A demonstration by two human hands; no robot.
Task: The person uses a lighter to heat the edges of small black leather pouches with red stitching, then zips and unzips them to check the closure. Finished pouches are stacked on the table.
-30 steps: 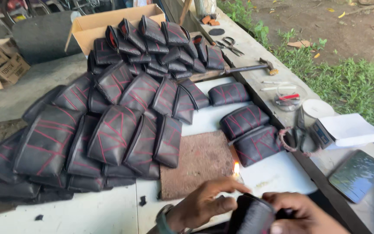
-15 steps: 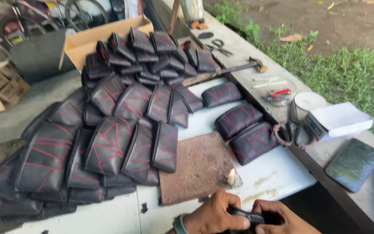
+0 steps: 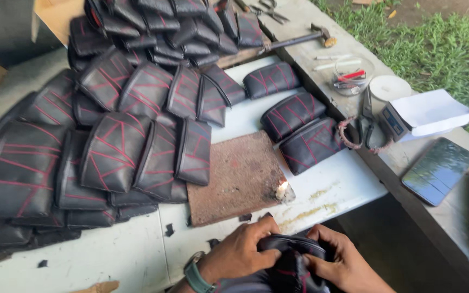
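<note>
Both hands now grip one black pouch (image 3: 294, 260) with red stitching at the near edge of the white table (image 3: 348, 184); a second ago it was held up close to the candle (image 3: 281, 190), and it has since come down and back toward the body. The left hand (image 3: 242, 252) has its fingers curled shut over the pouch's top edge, thumb pressing along the zip; the right hand (image 3: 343, 263) clamps the other end. The small flame burns on the corner of the brown board (image 3: 234, 179), apart from the pouch. That suggests the singeing pass is over and the edge is being pressed or checked. Piles of finished pouches (image 3: 115, 146) lie beyond.
</note>
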